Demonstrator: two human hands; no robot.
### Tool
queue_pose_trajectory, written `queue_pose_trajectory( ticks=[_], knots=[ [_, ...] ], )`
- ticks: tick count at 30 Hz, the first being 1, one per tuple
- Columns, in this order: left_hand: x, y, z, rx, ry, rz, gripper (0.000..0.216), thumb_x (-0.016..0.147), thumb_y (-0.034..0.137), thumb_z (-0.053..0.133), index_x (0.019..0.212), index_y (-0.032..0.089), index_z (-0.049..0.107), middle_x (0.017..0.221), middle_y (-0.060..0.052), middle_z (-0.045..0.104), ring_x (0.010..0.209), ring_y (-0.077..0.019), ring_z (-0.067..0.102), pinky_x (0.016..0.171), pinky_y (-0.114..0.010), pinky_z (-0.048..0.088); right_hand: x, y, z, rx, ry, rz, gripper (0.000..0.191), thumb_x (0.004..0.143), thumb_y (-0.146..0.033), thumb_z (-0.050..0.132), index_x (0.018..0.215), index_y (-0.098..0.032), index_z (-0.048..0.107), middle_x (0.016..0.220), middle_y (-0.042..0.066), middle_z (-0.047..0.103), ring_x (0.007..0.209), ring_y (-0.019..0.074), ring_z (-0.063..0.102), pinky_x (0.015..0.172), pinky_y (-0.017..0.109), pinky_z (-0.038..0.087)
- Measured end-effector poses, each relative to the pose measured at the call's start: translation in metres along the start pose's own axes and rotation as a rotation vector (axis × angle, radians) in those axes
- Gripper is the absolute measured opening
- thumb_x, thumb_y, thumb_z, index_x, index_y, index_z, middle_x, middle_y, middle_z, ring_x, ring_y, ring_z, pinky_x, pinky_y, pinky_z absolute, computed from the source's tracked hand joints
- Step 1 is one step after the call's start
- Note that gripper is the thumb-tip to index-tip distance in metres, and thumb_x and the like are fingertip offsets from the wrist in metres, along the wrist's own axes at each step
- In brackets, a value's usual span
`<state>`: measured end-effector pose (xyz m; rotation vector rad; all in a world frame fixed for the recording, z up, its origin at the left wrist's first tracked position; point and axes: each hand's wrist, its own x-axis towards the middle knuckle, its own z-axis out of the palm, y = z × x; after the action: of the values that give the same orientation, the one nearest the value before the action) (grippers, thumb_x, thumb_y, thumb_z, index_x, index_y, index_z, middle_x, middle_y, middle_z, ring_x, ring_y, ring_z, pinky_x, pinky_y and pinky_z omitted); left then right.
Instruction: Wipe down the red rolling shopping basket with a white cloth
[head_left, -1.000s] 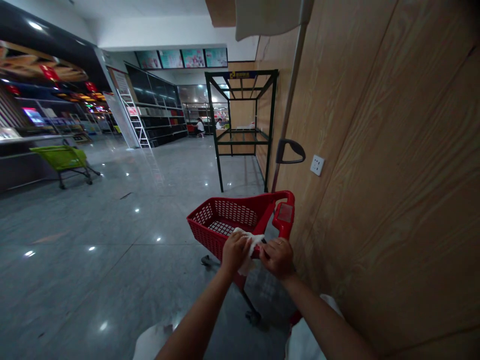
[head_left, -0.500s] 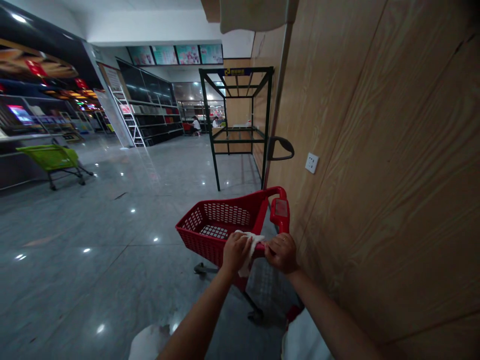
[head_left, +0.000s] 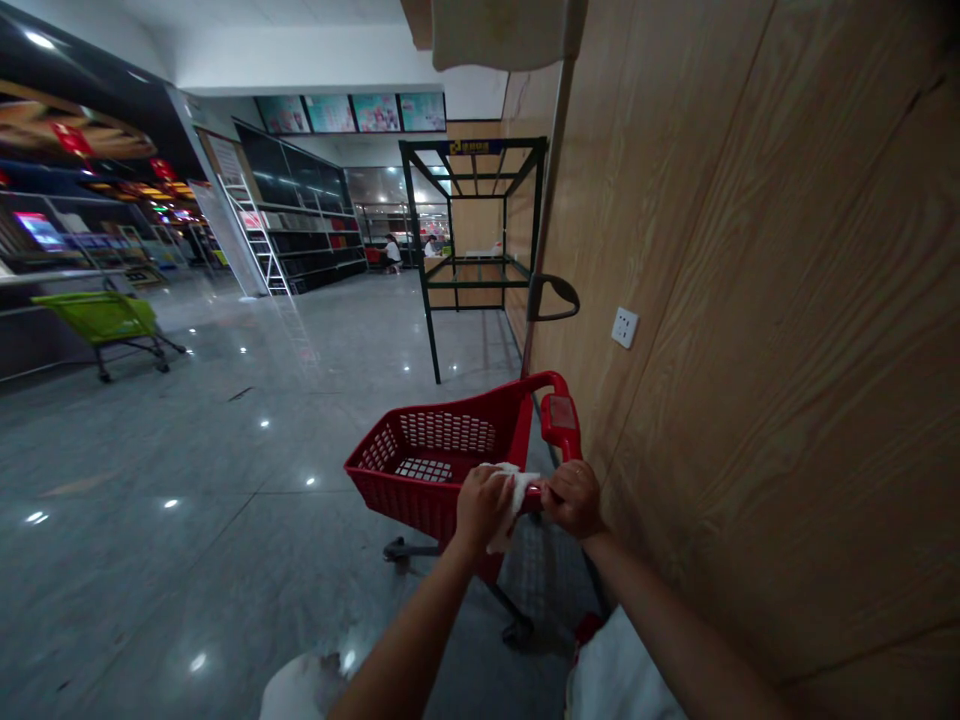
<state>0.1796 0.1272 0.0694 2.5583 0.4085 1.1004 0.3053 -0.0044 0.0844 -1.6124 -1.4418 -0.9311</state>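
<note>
A red plastic shopping cart [head_left: 405, 505] with a perforated basket stands in front of me on the floor. My left hand [head_left: 484, 505] is closed over a white cloth [head_left: 517, 488], pressing it around the near side bar of the cart by the handle. A flap of the cloth hangs below the bar. Just to the right, my right hand [head_left: 574, 497] is wrapped round the corner of the red cart handle [head_left: 561, 415]. The fingers' undersides are hidden.
Close on the right runs a wood-panelled wall [head_left: 697, 400] with a white socket [head_left: 625, 327]. Beyond the cart stands a dark metal rack [head_left: 431, 285]. A green cart [head_left: 97, 315] is at the left, and a white ladder [head_left: 259, 240] leans near black shelves. Two people [head_left: 392, 252] are far back.
My left hand and the cloth have slid slightly right along the bar. My right hand has also shifted a little right, and the cart has turned slightly.
</note>
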Motion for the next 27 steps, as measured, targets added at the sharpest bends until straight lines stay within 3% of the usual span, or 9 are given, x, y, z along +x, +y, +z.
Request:
queue_pose_trajectory(
  ticks=[4,6,8,13,15,18,23,25,27],
  knots=[
    [-0.011,-0.055,-0.015,0.127,-0.028,-0.097,0.028,0.091,0.027,0.042,0.076,0.019,0.065,0.085,-0.005,0.066,0.085,-0.0184,0.057,0.081,-0.035,0.046,-0.003,0.007,-0.001,0.045,-0.035,-0.001,0.029,0.085,-0.022,0.047,0.06,-0.02,0.061,0.055,0.0,0.053,0.061,0.014,0.045,0.068,0.03,0.035],
    [-0.014,-0.064,-0.02,0.161,-0.01,-0.136,0.03,0.091,0.026,0.041,0.072,0.019,0.063,0.081,-0.005,0.065,0.082,-0.0188,0.057,0.079,-0.036,0.046,-0.003,0.008,0.0,0.04,-0.025,0.008,0.028,0.084,-0.021,0.047,0.06,-0.021,0.062,0.054,0.0,0.053,0.061,0.0142,0.046,0.069,0.03,0.036],
    [-0.013,-0.051,-0.018,0.149,0.025,-0.154,0.03,0.091,0.026,0.041,0.074,0.019,0.064,0.082,-0.006,0.065,0.082,-0.0187,0.057,0.079,-0.036,0.047,-0.003,0.008,0.003,0.023,0.005,0.013,0.026,0.082,-0.021,0.048,0.059,-0.021,0.061,0.054,0.0,0.052,0.061,0.0146,0.046,0.07,0.031,0.036],
    [0.003,0.024,0.001,-0.007,0.05,-0.013,0.021,0.091,0.026,0.044,0.098,0.024,0.064,0.102,-0.005,0.065,0.097,-0.0185,0.056,0.089,-0.037,0.046,0.0,0.012,0.009,-0.012,0.017,0.007,0.027,0.081,-0.02,0.047,0.056,-0.021,0.057,0.056,0.001,0.051,0.063,0.0158,0.045,0.072,0.032,0.038],
    [0.006,0.032,0.004,-0.003,0.03,0.05,0.021,0.09,0.027,0.046,0.103,0.025,0.063,0.105,-0.005,0.064,0.101,-0.0193,0.055,0.091,-0.039,0.046,0.0,0.016,0.008,-0.02,-0.007,0.003,0.028,0.082,-0.022,0.045,0.057,-0.021,0.057,0.057,0.002,0.052,0.065,0.0165,0.045,0.073,0.032,0.038],
    [-0.002,0.007,-0.002,0.048,-0.003,0.077,0.022,0.09,0.028,0.047,0.105,0.025,0.063,0.106,-0.005,0.064,0.102,-0.0196,0.055,0.093,-0.039,0.046,0.001,0.021,0.006,-0.016,-0.051,-0.026,0.027,0.083,-0.022,0.044,0.061,-0.021,0.06,0.059,0.002,0.052,0.066,0.0167,0.046,0.073,0.032,0.038],
    [-0.025,-0.057,-0.027,0.109,0.032,-0.04,0.022,0.09,0.025,0.046,0.099,0.023,0.065,0.108,-0.005,0.063,0.106,-0.0199,0.054,0.097,-0.041,0.043,0.0,0.02,0.007,0.021,-0.026,-0.028,0.025,0.082,-0.02,0.044,0.063,-0.02,0.06,0.06,0.002,0.054,0.066,0.0163,0.047,0.073,0.032,0.038],
    [-0.023,-0.053,-0.029,0.104,0.046,-0.076,0.022,0.091,0.025,0.044,0.097,0.023,0.066,0.108,-0.005,0.063,0.104,-0.0197,0.055,0.096,-0.041,0.044,0.0,0.018,0.011,0.013,-0.004,-0.003,0.025,0.081,-0.02,0.045,0.06,-0.02,0.059,0.059,0.002,0.054,0.066,0.0165,0.046,0.072,0.032,0.038],
    [-0.013,-0.03,-0.024,0.058,0.034,-0.065,0.024,0.092,0.026,0.042,0.098,0.023,0.065,0.107,-0.005,0.064,0.101,-0.0185,0.056,0.093,-0.038,0.046,0.0,0.017,0.014,-0.003,-0.005,0.011,0.025,0.081,-0.02,0.045,0.059,-0.02,0.057,0.059,0.002,0.053,0.066,0.0167,0.046,0.071,0.032,0.037]
  ],
)
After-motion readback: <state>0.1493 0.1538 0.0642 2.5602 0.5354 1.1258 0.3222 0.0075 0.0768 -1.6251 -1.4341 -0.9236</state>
